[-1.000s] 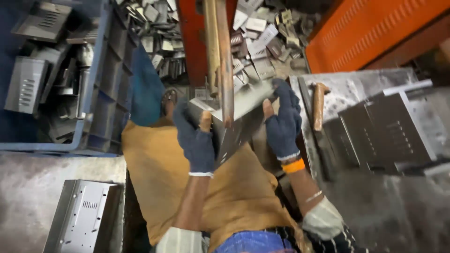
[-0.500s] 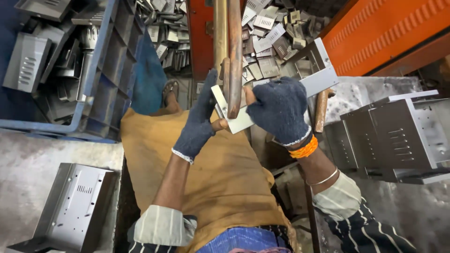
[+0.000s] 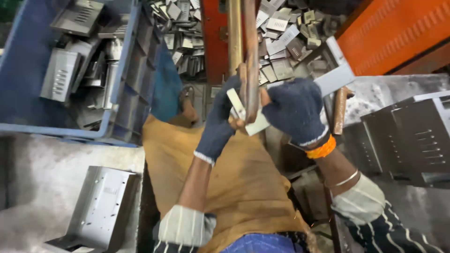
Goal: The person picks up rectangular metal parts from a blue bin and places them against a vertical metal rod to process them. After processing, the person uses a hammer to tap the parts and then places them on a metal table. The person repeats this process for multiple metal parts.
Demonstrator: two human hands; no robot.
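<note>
Far left: blue plastic crate (image 3: 136,70) loaded with grey pressed sheet-metal parts, resting on a pale concrete surface (image 3: 37,187). Below it, one bent perforated bracket (image 3: 101,206) lying alone, well apart from the crate.

Centre: left hand (image 3: 218,124) in a dark knit glove, closed on the near end of a small flat metal strip (image 3: 243,115). Strip held against a pair of upright rusty bars (image 3: 243,51) of the press. Just beside, right hand (image 3: 295,110), gloved likewise, clamped on the strip's other end, orange cuff at the wrist. Behind, red machine frame (image 3: 213,42) and a heap of scrap offcuts (image 3: 281,37) on the floor.

Right: stack of slotted dark brackets (image 3: 412,140) on a grey surface, under an orange ribbed panel (image 3: 398,33).

Progress, judging by the piles: many pieces already through, this strip mid-operation, possibly being bent — exact contact blurred. More stock apparently waiting at the right.
</note>
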